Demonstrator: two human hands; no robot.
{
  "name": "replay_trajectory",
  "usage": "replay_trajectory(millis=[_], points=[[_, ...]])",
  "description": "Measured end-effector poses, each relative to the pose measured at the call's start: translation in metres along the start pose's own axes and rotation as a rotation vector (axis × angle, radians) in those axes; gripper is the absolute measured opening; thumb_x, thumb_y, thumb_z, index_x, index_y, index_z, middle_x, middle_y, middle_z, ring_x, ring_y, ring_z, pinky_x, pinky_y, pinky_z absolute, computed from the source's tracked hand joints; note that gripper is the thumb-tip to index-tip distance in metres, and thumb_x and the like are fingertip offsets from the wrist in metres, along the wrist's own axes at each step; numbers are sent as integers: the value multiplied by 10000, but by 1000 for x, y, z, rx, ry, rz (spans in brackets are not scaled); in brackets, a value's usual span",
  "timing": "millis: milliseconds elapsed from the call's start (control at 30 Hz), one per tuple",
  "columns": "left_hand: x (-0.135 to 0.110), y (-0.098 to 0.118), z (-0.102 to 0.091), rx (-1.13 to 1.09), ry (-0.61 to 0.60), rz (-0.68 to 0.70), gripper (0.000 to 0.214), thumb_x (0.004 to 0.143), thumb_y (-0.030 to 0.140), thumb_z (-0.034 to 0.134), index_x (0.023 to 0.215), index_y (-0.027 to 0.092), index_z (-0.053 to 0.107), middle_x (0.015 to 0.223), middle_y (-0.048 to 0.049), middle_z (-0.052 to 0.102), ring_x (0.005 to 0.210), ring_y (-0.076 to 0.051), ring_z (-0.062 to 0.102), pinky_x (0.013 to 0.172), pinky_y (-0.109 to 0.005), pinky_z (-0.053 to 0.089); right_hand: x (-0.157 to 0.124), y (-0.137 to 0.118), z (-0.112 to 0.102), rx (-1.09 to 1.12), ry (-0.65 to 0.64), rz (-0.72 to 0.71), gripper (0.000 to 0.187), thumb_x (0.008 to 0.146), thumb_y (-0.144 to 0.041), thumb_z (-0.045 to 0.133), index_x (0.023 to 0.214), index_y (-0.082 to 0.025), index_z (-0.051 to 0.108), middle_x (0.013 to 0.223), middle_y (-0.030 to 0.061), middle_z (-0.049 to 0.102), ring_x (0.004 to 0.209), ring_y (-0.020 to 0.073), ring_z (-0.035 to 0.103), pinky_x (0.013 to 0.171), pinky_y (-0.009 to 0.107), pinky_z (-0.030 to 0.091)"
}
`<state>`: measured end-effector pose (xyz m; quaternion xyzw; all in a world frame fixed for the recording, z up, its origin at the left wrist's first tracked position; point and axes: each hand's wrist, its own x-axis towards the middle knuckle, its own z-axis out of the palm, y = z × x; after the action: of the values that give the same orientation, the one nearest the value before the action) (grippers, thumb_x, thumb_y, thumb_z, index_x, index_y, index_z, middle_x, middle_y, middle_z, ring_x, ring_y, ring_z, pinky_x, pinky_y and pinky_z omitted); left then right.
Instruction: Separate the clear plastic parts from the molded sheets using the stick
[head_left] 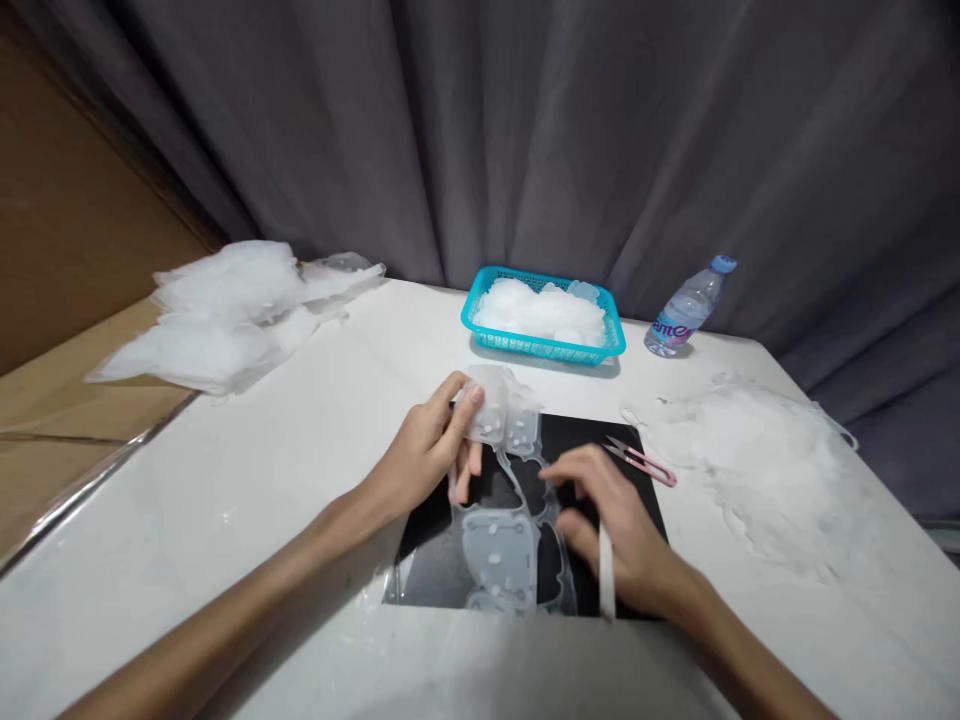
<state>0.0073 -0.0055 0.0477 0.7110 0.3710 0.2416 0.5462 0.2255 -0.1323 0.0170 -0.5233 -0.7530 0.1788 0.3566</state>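
My left hand (431, 445) pinches a small stack of translucent, soft-looking plastic pieces (495, 405) with thumb and fingers. Below it, a translucent cut-out sheet (499, 555) with rounded panels, small oval holes and thin connecting strips lies on a black mat (585, 440). My right hand (611, 520) is over the mat's right side, its index fingertip at the sheet's edge strip. Its fingers are curled, and a narrow white strip (606, 572) sticks out below them. Pink-handled thread snips (643, 463) rest on the mat's upper right edge, blades partly apart.
A blue basket (540, 350) filled with translucent pieces stands at the back. Right of it is a water bottle (686, 310). A pile of translucent scraps (780, 470) covers the right side; stacked white sheets (225, 320) lie at the left edge. A grey curtain (495, 130) hangs behind.
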Motion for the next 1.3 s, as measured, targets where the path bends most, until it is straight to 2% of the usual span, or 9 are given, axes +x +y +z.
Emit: replay_trajectory(millis=[167,433,600,700,867,1000,1133,1200,1300], points=[[5,-16,-16,304,207,-57,311,1080,531,389,950,253,442,427,106,489,317,-126,489,431,-229,410,-18,-16,24,-122,-194,-25,434,1032,-519,578,1320,-195,570,1031,80,676,938,256,588,877,410,501],[8,-40,-34,767,301,-126,306,1073,453,368,1101,212,555,661,-40,638,666,-287,656,644,-371,445,-20,-16,6,-128,-419,28,344,936,-520,728,991,-216,578,981,33,643,964,238,592,965,408,494],[7,-35,-18,1087,450,205,359,1072,348,397,1312,111,519,1171,-213,656,1108,-377,624,925,-516,513,-22,-21,-7,-62,-555,84,206,993,-359,700,918,-222,564,936,-4,657,942,194,605,998,356,475],[2,-34,-2,945,253,425,305,1100,346,404,1292,154,544,1276,-160,636,1200,-311,606,1051,-491,501,-23,-19,-12,17,-616,61,212,981,-323,724,869,-220,576,888,-28,664,888,162,610,959,314,462],[-14,-41,25,904,-75,531,313,1108,390,446,1303,194,592,1406,-125,639,1319,-305,606,1083,-497,513,-22,-15,-17,120,-664,6,254,934,-364,783,790,-217,634,808,-55,672,815,127,600,893,268,438],[-16,-46,28,907,-85,509,459,1101,448,458,1474,183,492,1487,-138,601,1374,-305,578,1118,-494,500,-19,-12,-25,94,-624,90,293,986,-405,711,780,-209,644,779,-41,655,804,127,584,812,258,427],[-7,-46,21,943,-48,443,460,1105,479,427,1468,217,535,1484,-123,599,1362,-299,580,1121,-493,494,-29,-14,-26,20,-669,135,386,796,-521,876,845,-230,629,768,-56,598,800,139,588,734,247,424],[-3,-46,16,983,-39,429,472,1107,501,404,1473,243,556,1527,-112,577,1388,-307,564,1149,-513,467,-38,-19,-20,-18,-682,101,485,709,-565,919,931,-246,629,815,-55,610,828,156,616,772,260,455],[1,-47,8,993,-30,404,512,1106,546,365,1504,292,563,1599,-94,522,1411,-314,561,1166,-518,457,-47,-29,-10,-127,-644,46,483,756,-545,895,960,-221,600,883,-22,648,913,199,660,876,299,501]])
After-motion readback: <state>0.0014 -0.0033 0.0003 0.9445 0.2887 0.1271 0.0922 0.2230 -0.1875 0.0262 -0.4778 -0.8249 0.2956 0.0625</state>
